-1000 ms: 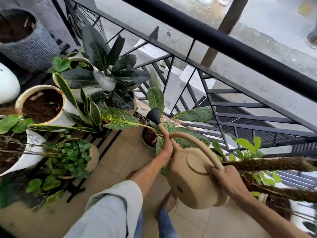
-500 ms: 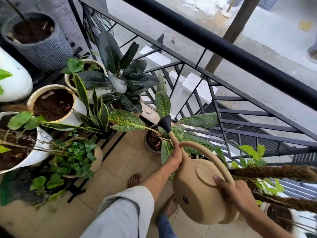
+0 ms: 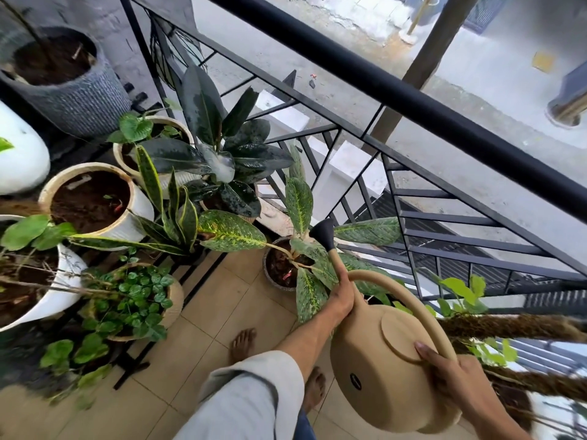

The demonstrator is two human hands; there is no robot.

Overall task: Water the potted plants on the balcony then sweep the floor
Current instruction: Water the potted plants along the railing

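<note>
- Beige floor tiles (image 3: 203,315) run up to a black metal railing (image 3: 374,81), with a street visible below it.
- Potted plants crowd the left side: a grey ribbed pot (image 3: 79,96) of bare soil, a cream pot (image 3: 127,223) of dark earth, a rubber plant (image 3: 219,138) with dark glossy leaves, and a small-leaved plant (image 3: 139,296) in a woven pot.
- Near the railing stands a dark pot (image 3: 270,274) holding a speckled green-and-yellow plant (image 3: 298,201).
- A person holds a tan watering can (image 3: 381,369) tilted toward that plant, its black rose (image 3: 324,231) hovering just above the speckled leaves.
- Left hand (image 3: 343,296): its fingers wrap round the base of the spout.
- Right hand (image 3: 457,376): it grips the rear of the arched handle, thumb lying against the round lid; the other fingers curl behind the can, mostly hidden.
- 2 bare feet (image 3: 243,344) stand on the tiles below the grey sleeve (image 3: 254,398).
- Mossy poles (image 3: 514,327) cross at the right.
</note>
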